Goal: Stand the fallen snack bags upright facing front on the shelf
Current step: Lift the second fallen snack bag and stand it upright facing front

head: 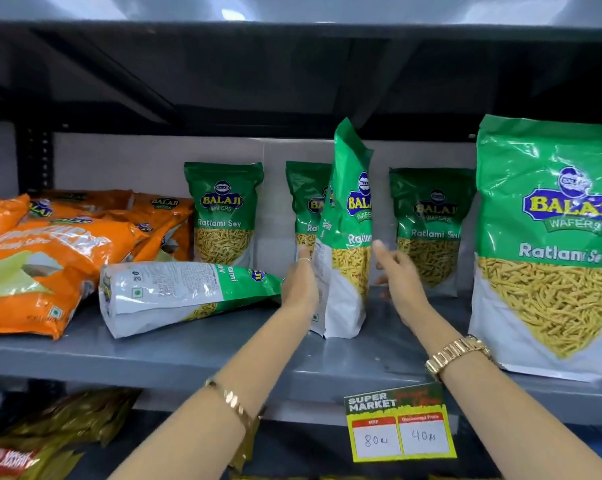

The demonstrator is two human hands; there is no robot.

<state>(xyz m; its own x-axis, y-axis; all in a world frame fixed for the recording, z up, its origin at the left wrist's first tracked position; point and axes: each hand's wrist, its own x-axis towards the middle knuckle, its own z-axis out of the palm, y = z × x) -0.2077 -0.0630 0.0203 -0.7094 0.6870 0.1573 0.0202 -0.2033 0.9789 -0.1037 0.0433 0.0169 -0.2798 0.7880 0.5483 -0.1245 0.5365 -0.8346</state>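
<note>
A green Ratlami Sev bag (348,237) stands upright on the grey shelf (188,355), turned partly sideways. My left hand (301,282) grips its left edge. My right hand (398,271) is just to its right, fingers spread, holding nothing. Another green bag (185,294) lies fallen on its side to the left, back face up. Three green bags stand at the back: one left (223,213), one partly hidden behind the held bag (308,202), one right (431,230). A large green bag (548,244) stands at the front right.
Several orange snack bags (50,251) lie piled at the shelf's left end. A price tag (399,424) hangs on the shelf's front edge. Golden packets (43,441) fill the lower shelf at the left. An upper shelf hangs close overhead.
</note>
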